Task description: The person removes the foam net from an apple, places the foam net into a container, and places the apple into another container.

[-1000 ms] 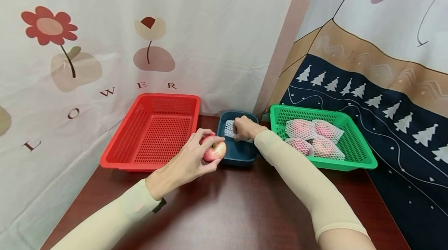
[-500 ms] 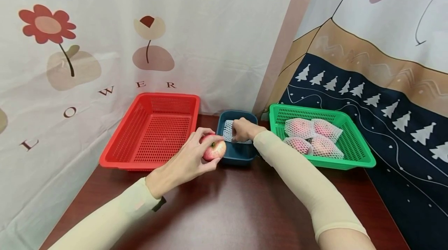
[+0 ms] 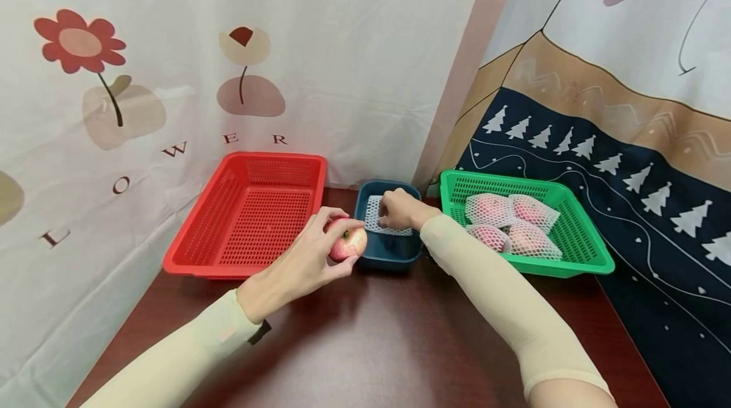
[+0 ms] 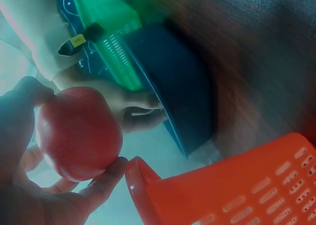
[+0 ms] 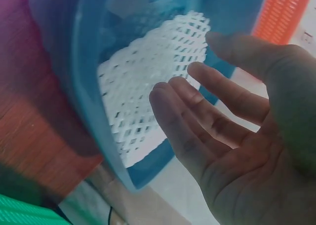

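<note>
In the head view, my left hand (image 3: 308, 256) holds a red-and-yellow apple (image 3: 348, 244) between thumb and fingers, stem side up, just left of a dark blue bin. The left wrist view shows the apple's red side (image 4: 79, 133) close up. My right hand (image 3: 401, 208) reaches down into the blue bin (image 3: 391, 263), over a white foam net sleeve (image 3: 374, 212). In the right wrist view, the fingers (image 5: 163, 104) are loosely bent and spread from the thumb, right at the edge of the flat foam net (image 5: 148, 72).
A red perforated basket (image 3: 245, 270) stands on the left. To the right, a green basket (image 3: 588, 249) holds several apples in white foam nets (image 3: 531, 240). All stand on a dark reddish wooden table (image 3: 388, 344) before a printed curtain (image 3: 354, 65).
The foam net lies flatter and more of it shows below my right hand. My left hand keeps the apple in almost the same place.
</note>
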`<state>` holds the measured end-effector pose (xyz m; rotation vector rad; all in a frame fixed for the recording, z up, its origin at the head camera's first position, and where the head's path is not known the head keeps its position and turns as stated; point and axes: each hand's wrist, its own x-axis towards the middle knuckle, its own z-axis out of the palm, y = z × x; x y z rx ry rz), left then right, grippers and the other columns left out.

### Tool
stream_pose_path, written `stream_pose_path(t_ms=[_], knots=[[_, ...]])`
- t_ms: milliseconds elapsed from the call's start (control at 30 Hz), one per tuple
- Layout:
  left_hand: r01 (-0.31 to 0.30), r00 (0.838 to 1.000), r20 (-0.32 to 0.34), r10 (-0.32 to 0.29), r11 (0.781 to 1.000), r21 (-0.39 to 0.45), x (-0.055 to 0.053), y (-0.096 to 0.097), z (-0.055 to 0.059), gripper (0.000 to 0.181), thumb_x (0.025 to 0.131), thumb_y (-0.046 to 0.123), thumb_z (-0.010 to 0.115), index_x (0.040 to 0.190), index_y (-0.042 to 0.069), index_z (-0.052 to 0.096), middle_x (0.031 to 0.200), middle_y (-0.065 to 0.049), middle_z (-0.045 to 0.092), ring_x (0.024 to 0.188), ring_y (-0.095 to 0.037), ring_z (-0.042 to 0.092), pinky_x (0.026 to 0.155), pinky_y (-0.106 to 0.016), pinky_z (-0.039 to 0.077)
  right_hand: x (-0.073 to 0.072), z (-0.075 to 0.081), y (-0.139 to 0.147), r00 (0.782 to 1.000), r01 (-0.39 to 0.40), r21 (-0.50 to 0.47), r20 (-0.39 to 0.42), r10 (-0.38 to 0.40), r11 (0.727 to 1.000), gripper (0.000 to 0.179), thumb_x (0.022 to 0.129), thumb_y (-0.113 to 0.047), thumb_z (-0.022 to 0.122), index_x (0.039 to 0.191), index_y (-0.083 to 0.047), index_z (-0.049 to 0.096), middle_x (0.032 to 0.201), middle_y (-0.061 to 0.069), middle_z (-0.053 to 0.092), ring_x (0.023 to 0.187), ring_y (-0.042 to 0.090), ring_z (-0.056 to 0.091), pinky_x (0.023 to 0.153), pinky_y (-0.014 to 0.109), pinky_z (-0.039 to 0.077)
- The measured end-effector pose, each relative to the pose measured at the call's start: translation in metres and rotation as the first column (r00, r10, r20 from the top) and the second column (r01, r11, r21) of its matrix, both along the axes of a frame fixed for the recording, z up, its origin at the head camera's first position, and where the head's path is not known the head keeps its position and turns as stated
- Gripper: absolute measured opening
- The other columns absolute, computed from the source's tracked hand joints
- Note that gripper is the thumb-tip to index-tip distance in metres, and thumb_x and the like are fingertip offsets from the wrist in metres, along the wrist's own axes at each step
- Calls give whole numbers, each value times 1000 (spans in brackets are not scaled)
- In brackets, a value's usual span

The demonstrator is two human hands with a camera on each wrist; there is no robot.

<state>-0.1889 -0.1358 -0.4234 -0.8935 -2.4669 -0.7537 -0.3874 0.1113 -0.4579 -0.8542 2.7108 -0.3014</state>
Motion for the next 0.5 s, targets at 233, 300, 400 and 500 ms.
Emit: stream_pose_path(t_ms=[233, 300, 400, 500], knots=[[-17, 1000, 15, 17, 1000, 4, -3, -3, 2, 61, 93, 25, 94, 150, 16, 74, 149, -14, 62, 134, -31, 63, 104, -45, 66, 41, 41, -3, 998, 21, -44, -56, -24, 999, 27, 110, -23, 82, 130, -6, 86, 129, 13, 85, 115, 27, 81, 105, 44, 70], [-26, 999, 27, 26, 1000, 0, -4, -4, 3, 61, 94, 26, 94, 151, 17, 73, 149, -13, 62, 134, -30, 62, 104, -44, 67, 45, 44, -1, 998, 13, -61, -66, -17, 998, 27, 111, -23, 81, 131, -6, 86, 131, 13, 86, 117, 27, 81, 105, 44, 70], [-31, 999, 32, 31, 1000, -3, -5, -5, 5, 62, 94, 26, 94, 151, 17, 73, 149, -13, 62, 134, -30, 62, 104, -44, 67, 49, 49, 3, 997, 6, -87, -71, -12, 996, 28, 111, -23, 80, 134, -7, 85, 133, 13, 86, 119, 27, 83, 105, 44, 71], [-34, 999, 32, 34, 999, -3, -6, -6, 7, 61, 94, 25, 94, 151, 16, 73, 148, -14, 62, 133, -29, 63, 102, -44, 67, 53, 54, 6, 997, 5, -106, -74, -13, 994, 30, 112, -23, 80, 136, -7, 85, 134, 12, 86, 118, 26, 83, 105, 44, 71]])
